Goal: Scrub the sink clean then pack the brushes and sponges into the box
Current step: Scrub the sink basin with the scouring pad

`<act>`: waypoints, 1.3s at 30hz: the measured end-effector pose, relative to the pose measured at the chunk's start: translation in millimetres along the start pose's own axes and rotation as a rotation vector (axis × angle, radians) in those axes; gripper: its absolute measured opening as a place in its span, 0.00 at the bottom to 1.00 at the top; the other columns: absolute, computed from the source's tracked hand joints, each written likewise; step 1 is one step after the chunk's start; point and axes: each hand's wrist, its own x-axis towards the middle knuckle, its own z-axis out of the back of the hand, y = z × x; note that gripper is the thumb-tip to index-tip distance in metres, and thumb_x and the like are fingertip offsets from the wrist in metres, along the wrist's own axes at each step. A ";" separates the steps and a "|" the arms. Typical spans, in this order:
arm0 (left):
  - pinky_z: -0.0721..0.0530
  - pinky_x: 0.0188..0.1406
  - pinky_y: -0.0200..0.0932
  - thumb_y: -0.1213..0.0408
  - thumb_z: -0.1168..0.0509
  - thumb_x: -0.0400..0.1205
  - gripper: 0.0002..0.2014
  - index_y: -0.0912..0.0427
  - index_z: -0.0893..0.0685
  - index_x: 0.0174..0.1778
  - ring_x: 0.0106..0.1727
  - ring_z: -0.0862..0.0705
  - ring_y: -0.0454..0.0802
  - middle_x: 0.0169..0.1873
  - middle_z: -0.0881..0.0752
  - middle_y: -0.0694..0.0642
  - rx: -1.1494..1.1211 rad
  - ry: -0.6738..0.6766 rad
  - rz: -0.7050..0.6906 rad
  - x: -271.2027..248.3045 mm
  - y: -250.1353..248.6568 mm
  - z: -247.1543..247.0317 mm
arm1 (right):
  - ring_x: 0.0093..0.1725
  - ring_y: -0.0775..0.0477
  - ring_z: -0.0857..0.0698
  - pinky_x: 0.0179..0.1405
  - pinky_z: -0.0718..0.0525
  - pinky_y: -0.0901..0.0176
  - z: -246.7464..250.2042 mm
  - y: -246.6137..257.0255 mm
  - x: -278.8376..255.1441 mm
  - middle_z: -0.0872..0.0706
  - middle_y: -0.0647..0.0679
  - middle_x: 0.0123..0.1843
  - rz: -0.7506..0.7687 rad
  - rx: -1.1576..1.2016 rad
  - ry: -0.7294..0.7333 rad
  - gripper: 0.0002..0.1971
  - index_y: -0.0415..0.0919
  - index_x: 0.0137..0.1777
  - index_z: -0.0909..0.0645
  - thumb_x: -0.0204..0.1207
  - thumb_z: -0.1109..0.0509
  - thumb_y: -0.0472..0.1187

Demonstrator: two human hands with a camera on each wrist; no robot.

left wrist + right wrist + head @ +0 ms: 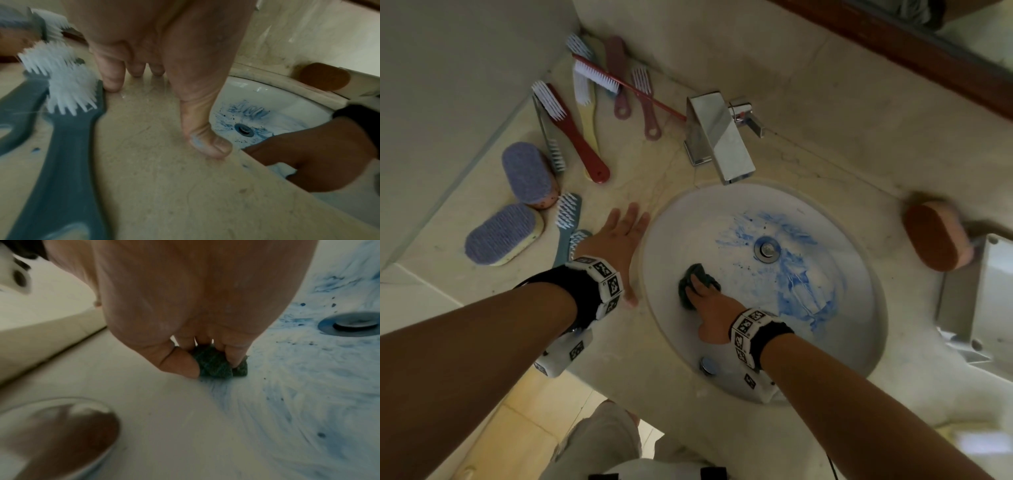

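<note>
A white oval sink (674, 226) is smeared with blue stains (798, 284) around its drain (767, 249). My right hand (705, 298) is down in the basin on its left side, pinching a dark green scouring pad (695, 279) (216, 365) against the wall. My left hand (619, 236) rests flat on the beige counter beside the sink rim, fingers straight, thumb (205, 142) at the edge. Blue-grey brushes (61, 129) (566, 219) lie right beside its fingers.
Several red, yellow and pink brushes (578, 130) lie at the back left near the chrome tap (719, 137). Two purple sponges (527, 174) sit at the left. An orange sponge (935, 236) lies right of the sink beside a clear box (986, 291).
</note>
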 end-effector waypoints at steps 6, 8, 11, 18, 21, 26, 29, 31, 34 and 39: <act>0.51 0.82 0.58 0.41 0.16 0.56 0.78 0.54 0.73 0.83 0.84 0.66 0.62 0.81 0.74 0.56 0.018 0.004 -0.011 1.7 2.5 -0.3 | 0.85 0.35 0.56 0.83 0.44 0.43 31.9 16.5 21.7 0.69 0.50 0.86 -0.072 0.047 -0.055 0.46 0.45 0.87 0.60 0.77 0.32 0.39; 0.50 0.82 0.59 0.41 0.16 0.57 0.77 0.54 0.73 0.83 0.84 0.66 0.61 0.81 0.74 0.55 0.021 0.017 -0.014 -0.1 2.2 0.9 | 0.85 0.35 0.53 0.83 0.45 0.46 25.8 20.6 14.5 0.67 0.49 0.87 -0.092 0.047 -0.044 0.45 0.45 0.87 0.58 0.78 0.33 0.39; 0.45 0.80 0.63 0.40 0.18 0.59 0.75 0.53 0.72 0.83 0.84 0.65 0.60 0.82 0.73 0.54 0.040 0.013 -0.015 -2.1 0.4 4.3 | 0.85 0.36 0.47 0.83 0.46 0.48 6.5 15.1 -5.8 0.61 0.47 0.88 -0.092 0.008 -0.001 0.40 0.44 0.87 0.53 0.79 0.35 0.41; 0.42 0.82 0.58 0.44 0.19 0.65 0.66 0.57 0.60 0.86 0.86 0.57 0.57 0.84 0.65 0.57 0.081 -0.078 -0.099 13.6 16.9 31.1 | 0.85 0.37 0.48 0.83 0.48 0.49 2.1 24.3 -12.2 0.61 0.46 0.88 -0.123 0.092 -0.010 0.37 0.43 0.87 0.53 0.82 0.38 0.40; 0.45 0.83 0.58 0.45 0.18 0.64 0.69 0.60 0.63 0.85 0.85 0.58 0.62 0.84 0.66 0.60 0.112 -0.047 -0.099 17.2 13.6 34.2 | 0.85 0.35 0.50 0.84 0.48 0.46 7.8 39.1 0.9 0.60 0.43 0.87 -0.177 0.185 -0.061 0.37 0.39 0.86 0.53 0.83 0.38 0.41; 0.46 0.82 0.57 0.51 0.17 0.64 0.70 0.64 0.66 0.84 0.84 0.61 0.65 0.83 0.68 0.63 0.106 -0.033 -0.078 19.5 3.7 32.4 | 0.84 0.35 0.46 0.84 0.45 0.46 2.2 39.3 -4.9 0.57 0.41 0.87 -0.235 0.214 -0.038 0.32 0.39 0.86 0.50 0.86 0.42 0.43; 0.46 0.82 0.57 0.49 0.17 0.63 0.71 0.63 0.67 0.84 0.84 0.62 0.65 0.83 0.69 0.62 0.119 -0.027 -0.082 21.4 5.7 32.7 | 0.81 0.32 0.39 0.80 0.39 0.43 -13.6 21.7 -21.3 0.42 0.34 0.84 -0.286 0.193 -0.075 0.26 0.32 0.83 0.44 0.88 0.48 0.41; 0.47 0.83 0.56 0.48 0.17 0.63 0.71 0.62 0.67 0.84 0.84 0.62 0.64 0.83 0.69 0.61 0.120 -0.025 -0.090 22.5 8.2 33.7 | 0.79 0.30 0.37 0.78 0.38 0.41 -23.1 7.6 -28.8 0.35 0.31 0.80 -0.317 0.109 0.003 0.25 0.27 0.82 0.45 0.89 0.53 0.39; 0.47 0.83 0.56 0.48 0.17 0.62 0.72 0.62 0.66 0.84 0.84 0.62 0.64 0.83 0.69 0.60 0.115 -0.026 -0.095 23.9 9.3 34.1 | 0.79 0.32 0.37 0.80 0.40 0.44 -27.5 -2.3 -32.0 0.35 0.33 0.81 -0.344 0.010 0.056 0.24 0.29 0.82 0.43 0.89 0.54 0.38; 0.45 0.83 0.56 0.47 0.17 0.62 0.72 0.63 0.67 0.84 0.84 0.61 0.66 0.83 0.69 0.62 0.152 -0.023 -0.087 24.7 4.9 36.0 | 0.81 0.35 0.37 0.81 0.43 0.47 -5.1 23.8 -22.3 0.40 0.33 0.83 -0.266 -0.049 0.045 0.24 0.31 0.83 0.41 0.89 0.51 0.40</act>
